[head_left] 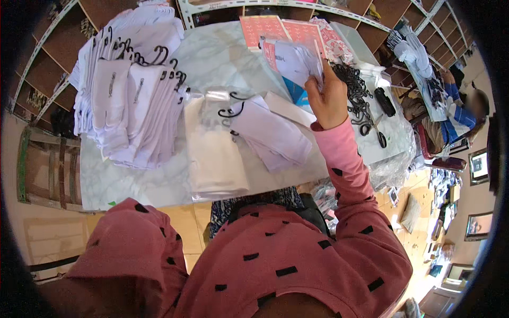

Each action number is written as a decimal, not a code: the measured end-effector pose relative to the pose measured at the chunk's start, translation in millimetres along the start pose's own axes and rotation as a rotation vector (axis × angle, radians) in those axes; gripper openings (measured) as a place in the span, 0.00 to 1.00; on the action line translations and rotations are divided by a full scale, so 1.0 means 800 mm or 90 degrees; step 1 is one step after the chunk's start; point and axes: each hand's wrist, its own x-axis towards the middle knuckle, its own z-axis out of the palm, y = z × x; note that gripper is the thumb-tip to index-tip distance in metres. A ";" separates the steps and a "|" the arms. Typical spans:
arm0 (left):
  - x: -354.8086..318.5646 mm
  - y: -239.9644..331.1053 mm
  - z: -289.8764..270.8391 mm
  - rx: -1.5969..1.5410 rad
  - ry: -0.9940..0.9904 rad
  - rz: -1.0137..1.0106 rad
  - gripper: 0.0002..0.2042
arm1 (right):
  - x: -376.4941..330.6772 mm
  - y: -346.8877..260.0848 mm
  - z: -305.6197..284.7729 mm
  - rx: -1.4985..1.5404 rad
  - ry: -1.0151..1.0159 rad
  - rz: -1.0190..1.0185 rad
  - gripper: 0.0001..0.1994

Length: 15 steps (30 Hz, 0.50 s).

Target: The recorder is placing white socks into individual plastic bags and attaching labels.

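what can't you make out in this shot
Head view only:
- Left hand: not in view; the pink sleeve ends at the lower edge.
- Right hand: seen from the back, so its fingers' grip on the white packet is hidden.
- Red sheets: partly covered by the packet, print too small.
- Black hooks: a tangle, too small to count.
- Person at right: blurred and cut by the dark rim.

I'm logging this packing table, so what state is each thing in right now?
right hand: raised, gripping white folded cloth
white socks on hooks: stacked in a fanned pile
pale folded pair: lying flat, hook attached
clear bag: flat, filled with white cloth
loose black hooks: heaped
left hand: out of view
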 end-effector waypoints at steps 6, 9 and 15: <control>0.009 -0.016 0.042 -0.045 0.020 0.165 0.19 | 0.011 0.034 0.026 0.115 -0.019 0.002 0.18; 0.011 -0.010 0.054 -0.062 0.015 0.230 0.19 | 0.016 0.048 0.052 0.308 -0.080 0.091 0.17; 0.014 -0.021 0.082 -0.131 0.054 0.321 0.19 | 0.043 0.051 0.158 0.845 -0.133 0.498 0.16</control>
